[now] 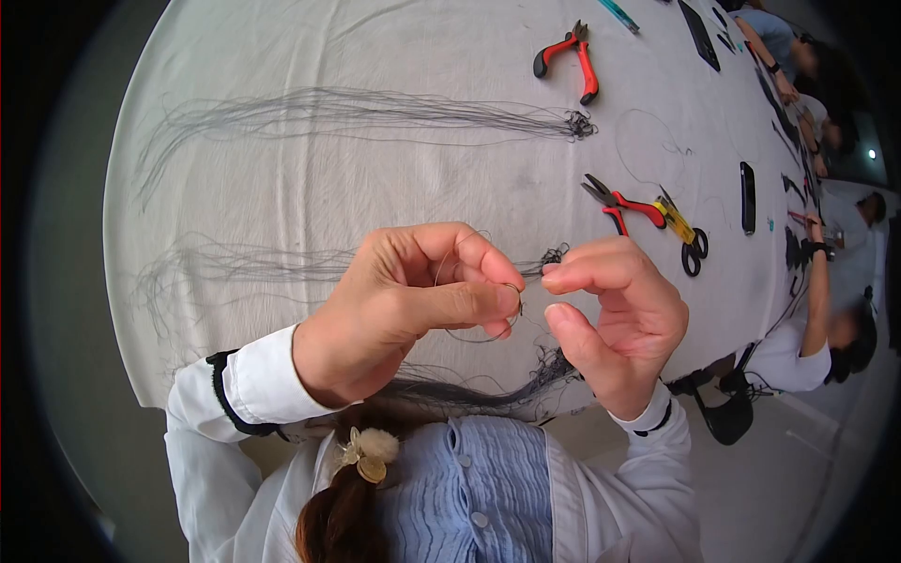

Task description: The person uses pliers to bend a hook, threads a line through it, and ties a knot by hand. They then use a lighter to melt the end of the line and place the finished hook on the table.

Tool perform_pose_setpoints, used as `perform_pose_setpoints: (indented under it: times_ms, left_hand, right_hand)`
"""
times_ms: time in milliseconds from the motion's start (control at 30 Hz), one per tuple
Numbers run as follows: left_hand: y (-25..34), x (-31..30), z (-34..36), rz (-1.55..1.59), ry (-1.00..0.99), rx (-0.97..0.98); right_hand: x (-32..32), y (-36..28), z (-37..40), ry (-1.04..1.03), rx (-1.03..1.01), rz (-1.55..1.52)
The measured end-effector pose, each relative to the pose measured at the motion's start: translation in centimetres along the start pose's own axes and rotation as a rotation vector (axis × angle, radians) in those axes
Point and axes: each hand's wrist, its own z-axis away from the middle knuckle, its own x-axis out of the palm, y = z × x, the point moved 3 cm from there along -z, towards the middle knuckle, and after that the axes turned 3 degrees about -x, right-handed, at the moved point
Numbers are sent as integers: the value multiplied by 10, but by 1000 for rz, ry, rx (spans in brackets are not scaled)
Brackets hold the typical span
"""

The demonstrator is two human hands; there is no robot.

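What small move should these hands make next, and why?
Probably close the right hand on the thin strand by the small ring. The left hand pinches the ring, while the right thumb and forefinger stand apart just beside it.

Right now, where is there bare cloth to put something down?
Bare cloth lies between the upper thread bundle and the lower strands, and left of the top red pliers. Crowded around the scissors, phone and the left hand's wire loop.
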Motion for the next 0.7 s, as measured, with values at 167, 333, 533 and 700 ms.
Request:
perform_pose_setpoints:
  times_ms: [167, 333, 533, 700]
  left_hand:
    - [0, -1, 1, 75, -18, -70]
    - [0, 1, 2, 85, -53, -89]
    - [-2, 1, 2, 115, -94, -123]
    - [-3, 2, 2, 124, -101, -145]
  right_hand:
    - [-3, -6, -3, -68, -227, 193]
    - [-2, -8, -2, -132, -260, 216]
    - [-1, -9, -1, -134, -282, 219]
    - [-1, -11, -1, -148, -298, 229]
